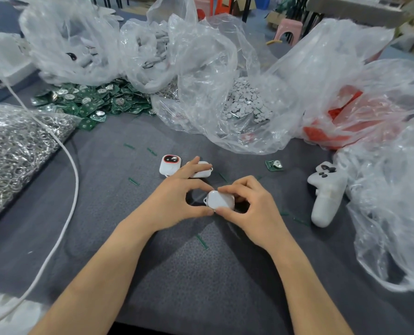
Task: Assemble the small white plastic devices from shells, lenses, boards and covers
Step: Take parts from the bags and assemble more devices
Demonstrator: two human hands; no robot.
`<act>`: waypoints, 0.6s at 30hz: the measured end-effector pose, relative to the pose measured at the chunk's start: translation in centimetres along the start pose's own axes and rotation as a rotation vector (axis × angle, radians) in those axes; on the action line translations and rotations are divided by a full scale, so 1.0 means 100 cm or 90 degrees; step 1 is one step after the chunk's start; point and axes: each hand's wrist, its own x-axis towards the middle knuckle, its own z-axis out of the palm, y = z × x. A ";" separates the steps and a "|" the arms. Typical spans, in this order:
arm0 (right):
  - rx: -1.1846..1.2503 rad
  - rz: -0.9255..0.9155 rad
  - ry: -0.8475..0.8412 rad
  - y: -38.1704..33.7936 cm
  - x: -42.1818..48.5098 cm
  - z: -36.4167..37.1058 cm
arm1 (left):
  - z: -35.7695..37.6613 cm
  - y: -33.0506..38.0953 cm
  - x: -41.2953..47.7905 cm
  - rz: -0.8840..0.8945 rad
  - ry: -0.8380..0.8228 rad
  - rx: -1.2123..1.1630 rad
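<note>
Both bare forearms are reaching in from 7 and 5 o'clock, left hand and right hand are meeting at centre, curled fingers and thumbs pinching a white device, one left finger pointing toward 1 o'clock.

Left hand and right hand pinch a white device over the grey table.

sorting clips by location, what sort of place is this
Likely a small factory or workshop assembly bench: a heap of green circuit boards, clear plastic bags of bulk parts such as white discs, and the left hand and right hand gripping a white device over a grey table.
</note>
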 end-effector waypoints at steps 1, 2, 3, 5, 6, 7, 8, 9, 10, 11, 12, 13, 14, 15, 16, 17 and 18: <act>0.003 0.003 -0.006 0.000 0.000 0.000 | 0.000 0.001 0.000 -0.001 -0.004 -0.003; 0.006 0.008 -0.012 0.001 0.001 -0.001 | -0.001 0.002 0.000 -0.005 -0.009 -0.006; 0.009 0.013 -0.017 0.002 0.001 -0.001 | -0.001 0.003 0.000 -0.009 -0.013 -0.008; 0.016 0.025 -0.025 0.002 0.002 -0.002 | -0.001 0.004 0.000 -0.017 -0.010 -0.012; 0.024 0.031 -0.030 0.003 0.002 -0.002 | -0.001 0.005 0.000 -0.019 -0.007 -0.014; 0.037 0.037 -0.036 0.003 0.002 -0.002 | 0.000 0.005 0.000 -0.019 -0.005 -0.015; 0.051 0.042 -0.042 0.003 0.002 -0.003 | 0.000 0.006 0.000 -0.017 -0.006 -0.014; 0.064 0.047 -0.048 0.004 0.003 -0.004 | 0.000 0.007 0.000 -0.015 -0.007 -0.010; 0.074 0.052 -0.053 0.004 0.003 -0.004 | 0.000 0.007 0.000 -0.012 -0.009 -0.006; 0.083 0.056 -0.055 0.004 0.003 -0.004 | 0.001 0.008 0.000 -0.010 -0.012 0.001; 0.089 0.061 -0.055 0.005 0.003 -0.004 | 0.001 0.008 0.000 -0.006 -0.018 0.013; 0.094 0.065 -0.055 0.005 0.003 -0.004 | 0.001 0.009 0.000 -0.001 -0.027 0.031; 0.098 0.069 -0.054 0.005 0.004 -0.004 | 0.001 0.009 0.000 0.004 -0.036 0.049; 0.103 0.071 -0.056 0.005 0.004 -0.004 | 0.002 0.010 0.000 0.008 -0.043 0.063; 0.110 0.070 -0.059 0.005 0.003 -0.004 | 0.002 0.010 0.000 0.012 -0.047 0.072; 0.117 0.065 -0.062 0.005 0.003 -0.003 | 0.003 0.010 0.000 0.016 -0.050 0.081; 0.121 0.058 -0.065 0.005 0.002 -0.003 | 0.003 0.010 0.000 0.020 -0.053 0.092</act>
